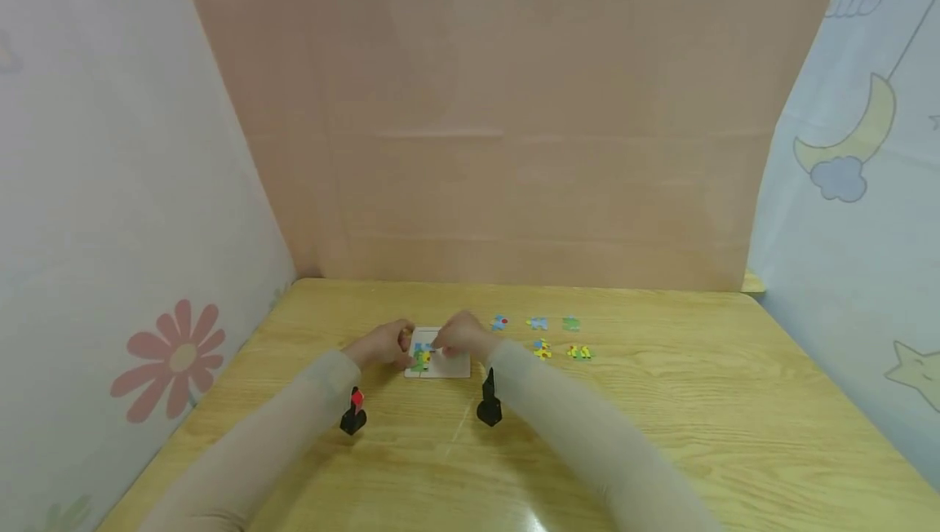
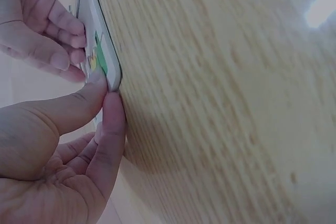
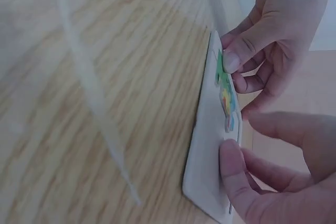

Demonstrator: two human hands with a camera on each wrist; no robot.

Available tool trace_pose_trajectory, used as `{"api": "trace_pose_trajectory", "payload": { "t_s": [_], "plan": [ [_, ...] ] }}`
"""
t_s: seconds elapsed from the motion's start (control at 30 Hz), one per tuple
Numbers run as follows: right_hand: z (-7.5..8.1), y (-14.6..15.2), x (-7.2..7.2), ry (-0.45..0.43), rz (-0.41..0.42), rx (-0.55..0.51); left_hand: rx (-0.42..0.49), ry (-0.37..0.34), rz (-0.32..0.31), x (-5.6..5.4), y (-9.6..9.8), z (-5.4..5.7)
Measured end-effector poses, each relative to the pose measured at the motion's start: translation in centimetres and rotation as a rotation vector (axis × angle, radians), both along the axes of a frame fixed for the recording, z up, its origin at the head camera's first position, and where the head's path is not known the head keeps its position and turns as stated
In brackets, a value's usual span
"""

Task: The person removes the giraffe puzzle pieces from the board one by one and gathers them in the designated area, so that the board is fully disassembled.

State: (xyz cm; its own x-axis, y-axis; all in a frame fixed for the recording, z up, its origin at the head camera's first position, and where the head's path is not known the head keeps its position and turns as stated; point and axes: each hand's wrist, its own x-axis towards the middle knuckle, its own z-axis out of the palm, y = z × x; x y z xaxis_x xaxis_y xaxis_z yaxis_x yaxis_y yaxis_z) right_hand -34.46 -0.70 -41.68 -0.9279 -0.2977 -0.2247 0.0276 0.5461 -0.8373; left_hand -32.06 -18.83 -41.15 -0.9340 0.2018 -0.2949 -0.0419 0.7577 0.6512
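Note:
A white puzzle board (image 1: 451, 367) lies on the table, with joined green, yellow and blue jigsaw pieces (image 1: 421, 358) along its left side. My left hand (image 1: 385, 343) is at the board's left edge. In the left wrist view, its thumb lies on the green piece (image 2: 101, 56) and its index finger touches the corner edge, pinching the board between them. My right hand (image 1: 464, 334) reaches over the board's upper part. In the right wrist view, its thumb rests on the bare white surface near the pieces (image 3: 227, 98), with the index finger apart from it; the other fingertips are partly hidden.
Right of the board, loose jigsaw pieces lie in two rows: a blue one with red (image 1: 500, 322), a blue one (image 1: 538, 323), a green one (image 1: 571, 323), a yellow-blue one (image 1: 542, 349) and a yellow-green one (image 1: 580, 352). A plain backdrop (image 1: 514, 148) rises behind the table.

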Motion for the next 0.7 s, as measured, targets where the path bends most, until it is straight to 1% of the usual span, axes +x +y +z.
{"api": "trace_pose_trajectory", "payload": {
  "t_s": [0.13,0.33,0.53,0.7],
  "plan": [
    [0.3,-0.6,0.2,0.033,0.060,0.054,0.007,0.002,-0.014,0.0,0.1,-0.1],
    [0.2,-1.6,-0.1,0.062,0.077,0.114,0.024,0.022,-0.024,-0.3,-0.3,-0.1],
    [0.0,-1.9,0.1,0.065,0.030,0.116,0.049,0.015,-0.014,0.0,-0.1,0.1],
    [-0.3,-2.0,0.3,0.044,-0.006,0.104,0.036,0.005,0.005,0.3,0.2,-0.1]
  ]
}}
